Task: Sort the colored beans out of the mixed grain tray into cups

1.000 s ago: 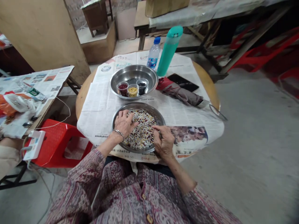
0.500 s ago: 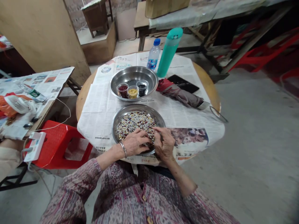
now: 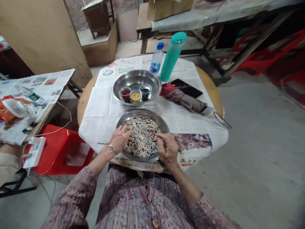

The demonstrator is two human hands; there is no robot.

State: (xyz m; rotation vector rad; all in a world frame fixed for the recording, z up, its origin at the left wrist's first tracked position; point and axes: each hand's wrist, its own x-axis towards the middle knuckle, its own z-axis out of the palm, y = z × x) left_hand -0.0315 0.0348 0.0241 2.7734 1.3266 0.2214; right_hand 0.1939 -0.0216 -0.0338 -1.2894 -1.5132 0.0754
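Note:
A steel basin (image 3: 143, 113) near the table's front edge holds mixed grains (image 3: 143, 136): white, yellow, dark red and black. My left hand (image 3: 120, 138), with a silver bangle at the wrist, lies over the basin's left side. Its loosely bent fingers touch the edge of the grains, with no object visible in them. Over the right rim, my right hand (image 3: 168, 148) is closed, thumb and index finger bent together; what they hold is hidden. Behind is a second steel basin (image 3: 137, 74) with plastic cups of dark red beans (image 3: 125, 92), yellow beans (image 3: 135, 98) and black beans (image 3: 145, 92).
Newspaper (image 3: 97, 111) covers the round table. A water bottle (image 3: 156, 58) and a green flask (image 3: 172, 57) stand at the back, near a folded umbrella (image 3: 186, 98) and a dark tablet (image 3: 189, 87). At left are a red stool (image 3: 59, 149) and a power strip (image 3: 35, 152).
My left hand has moved leftward from the front middle of the basin to its left side. The grains now lie further front and right. My right hand has hardly moved.

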